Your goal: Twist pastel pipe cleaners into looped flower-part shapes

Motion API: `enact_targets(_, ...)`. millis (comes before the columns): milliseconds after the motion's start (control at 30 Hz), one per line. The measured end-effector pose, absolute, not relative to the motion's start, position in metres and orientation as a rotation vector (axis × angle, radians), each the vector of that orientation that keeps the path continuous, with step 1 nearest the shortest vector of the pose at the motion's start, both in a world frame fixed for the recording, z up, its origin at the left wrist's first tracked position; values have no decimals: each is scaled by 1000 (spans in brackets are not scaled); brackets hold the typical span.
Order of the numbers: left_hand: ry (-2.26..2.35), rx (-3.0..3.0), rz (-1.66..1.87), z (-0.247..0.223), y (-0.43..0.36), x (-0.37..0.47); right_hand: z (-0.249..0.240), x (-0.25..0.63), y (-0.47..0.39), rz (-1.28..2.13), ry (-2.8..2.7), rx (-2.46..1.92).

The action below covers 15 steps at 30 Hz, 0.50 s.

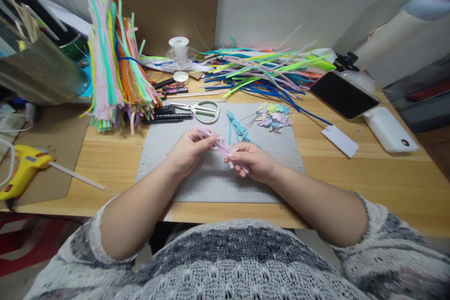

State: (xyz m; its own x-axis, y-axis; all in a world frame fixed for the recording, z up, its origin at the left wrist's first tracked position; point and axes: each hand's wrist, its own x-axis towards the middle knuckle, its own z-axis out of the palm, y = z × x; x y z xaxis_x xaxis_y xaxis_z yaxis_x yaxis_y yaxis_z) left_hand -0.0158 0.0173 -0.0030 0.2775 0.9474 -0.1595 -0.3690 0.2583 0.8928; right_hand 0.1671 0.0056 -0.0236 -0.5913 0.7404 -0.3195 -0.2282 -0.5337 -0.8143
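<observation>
In the head view, a grey metal tin (42, 72) of sticks stands at the wooden worktop's (393, 178) far left corner. Above the worktop's near edge, the left hand (188, 152) and right hand (253, 161) pinch pale pink fuzzy stems (222, 147).

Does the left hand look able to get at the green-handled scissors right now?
Probably yes: the scissors lie just beyond it, apparently uncovered, though the left hand would first need to release the pink strips.

Left hand (190, 152) and right hand (253, 163) close together, fingers pinched.
</observation>
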Motion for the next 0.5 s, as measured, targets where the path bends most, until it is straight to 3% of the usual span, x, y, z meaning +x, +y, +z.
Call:
enact_targets(233,756,867,1005,-1,16,-16,-24,167,6,2301,-939,-868)
enact_targets(500,949,856,1078,-7,18,-15,-25,165,5,1834,-1190,-1045)
